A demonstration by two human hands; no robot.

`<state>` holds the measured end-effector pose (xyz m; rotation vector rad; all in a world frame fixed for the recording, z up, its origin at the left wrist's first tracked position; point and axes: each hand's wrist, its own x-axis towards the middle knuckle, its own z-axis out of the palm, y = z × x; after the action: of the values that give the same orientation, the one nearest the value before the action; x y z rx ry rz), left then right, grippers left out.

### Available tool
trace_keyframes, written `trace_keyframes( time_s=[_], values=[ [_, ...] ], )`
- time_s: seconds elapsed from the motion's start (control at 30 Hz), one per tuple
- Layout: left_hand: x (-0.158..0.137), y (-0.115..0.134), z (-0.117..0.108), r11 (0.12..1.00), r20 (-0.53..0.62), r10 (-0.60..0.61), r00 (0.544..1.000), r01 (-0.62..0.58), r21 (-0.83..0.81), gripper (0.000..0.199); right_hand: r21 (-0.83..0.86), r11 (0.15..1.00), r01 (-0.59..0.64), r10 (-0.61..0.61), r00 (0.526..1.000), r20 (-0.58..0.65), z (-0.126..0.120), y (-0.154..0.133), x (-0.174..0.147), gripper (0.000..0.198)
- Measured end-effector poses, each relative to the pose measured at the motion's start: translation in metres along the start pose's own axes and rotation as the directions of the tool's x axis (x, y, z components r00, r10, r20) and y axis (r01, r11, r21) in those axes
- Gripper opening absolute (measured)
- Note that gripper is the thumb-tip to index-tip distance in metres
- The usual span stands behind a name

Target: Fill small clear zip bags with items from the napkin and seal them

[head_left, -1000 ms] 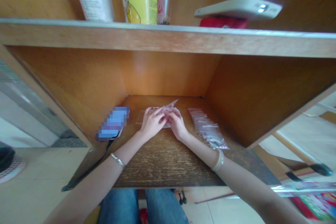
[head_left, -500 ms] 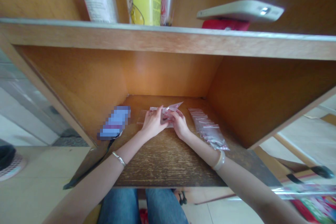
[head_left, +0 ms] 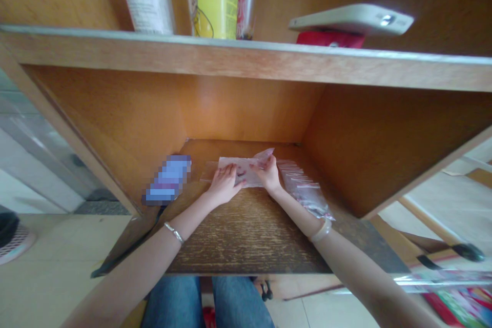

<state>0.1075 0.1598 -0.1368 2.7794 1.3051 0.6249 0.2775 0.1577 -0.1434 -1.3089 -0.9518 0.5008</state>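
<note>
On the dark wooden desktop lies a whitish sheet (head_left: 249, 178), perhaps paper or plastic, with small dark marks near its middle. My left hand (head_left: 223, 184) rests on its left part, fingers stretched out and holding nothing. A clear plastic piece (head_left: 264, 154) rises at the sheet's upper right, and my right hand (head_left: 271, 177) pinches it between thumb and fingers. Another flat clear plastic piece (head_left: 208, 170) sticks out left of my left hand. Right of my right hand lies an overlapping row of clear plastic bags (head_left: 302, 184).
A phone (head_left: 168, 179) with a blurred screen leans at the left, its cable (head_left: 130, 251) running to the front edge. Overhead, a shelf (head_left: 238, 56) carries a labelled bottle (head_left: 146, 0), a yellow container (head_left: 215, 0) and a white device (head_left: 353, 18). Side walls enclose the desktop.
My right hand has moved right, away from my left hand, with the clear plastic piece in its fingers. More of the whitish sheet and its dark marks now shows; my left hand has flattened onto it.
</note>
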Motion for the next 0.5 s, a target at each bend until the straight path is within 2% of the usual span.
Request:
trace_keyframes(
  time_s=[0.07, 0.13, 0.23, 0.5],
  values=[
    [0.000, 0.000, 0.001, 1.000, -0.007, 0.000, 1.000, 0.000, 0.001, 0.057, -0.143, 0.990, 0.019, -0.016, 1.000, 0.020, -0.003, 0.005, 0.002, 0.064],
    [0.000, -0.001, 0.002, 1.000, -0.016, -0.001, 1.000, 0.001, -0.002, 0.057, -0.209, 0.977, 0.041, -0.028, 0.997, 0.065, -0.004, 0.005, 0.002, 0.065],
    [0.000, -0.001, 0.002, 1.000, -0.018, -0.009, 1.000, 0.009, -0.014, 0.056, -0.223, 0.974, 0.042, -0.018, 0.994, 0.110, -0.005, 0.001, -0.001, 0.068],
    [0.001, 0.001, -0.001, 0.999, -0.016, -0.020, 1.000, 0.020, -0.027, 0.055, -0.246, 0.969, 0.025, 0.006, 0.992, 0.126, -0.003, -0.005, -0.005, 0.073]
  ],
)
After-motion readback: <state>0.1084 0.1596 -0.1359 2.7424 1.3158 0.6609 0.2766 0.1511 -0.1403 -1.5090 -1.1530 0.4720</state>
